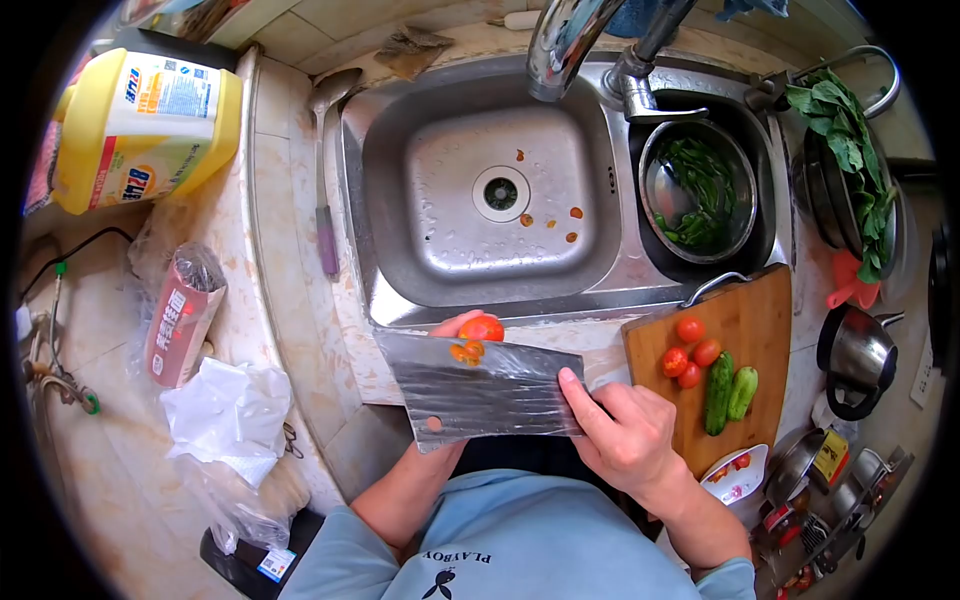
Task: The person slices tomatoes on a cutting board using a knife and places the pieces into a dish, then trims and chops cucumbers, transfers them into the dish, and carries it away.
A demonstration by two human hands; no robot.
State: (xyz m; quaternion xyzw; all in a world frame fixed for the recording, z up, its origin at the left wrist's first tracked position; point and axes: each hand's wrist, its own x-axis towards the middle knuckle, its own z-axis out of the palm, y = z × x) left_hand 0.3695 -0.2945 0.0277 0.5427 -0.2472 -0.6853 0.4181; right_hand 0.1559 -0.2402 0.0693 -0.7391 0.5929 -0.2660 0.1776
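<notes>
My right hand (625,425) grips a wide cleaver (490,390) at its right end, the index finger lying along the blade. Bits of orange tomato stick to the upper edge of the blade. Behind the cleaver, my left hand (457,323) is mostly hidden; its fingertips press on a tomato (481,329) just above the blade. On the cutting board (655,340) to the right lie several whole tomatoes (691,329) and two cucumber pieces (718,393).
A metal sink (400,180) with tomato scraps lies ahead, under a faucet (560,50). Its right basin holds a bowl (745,205) of green peppers. A ladle (322,150), yellow jug (150,130) and plastic bags (228,410) are left. A kettle (860,350) and white dish (755,465) are right.
</notes>
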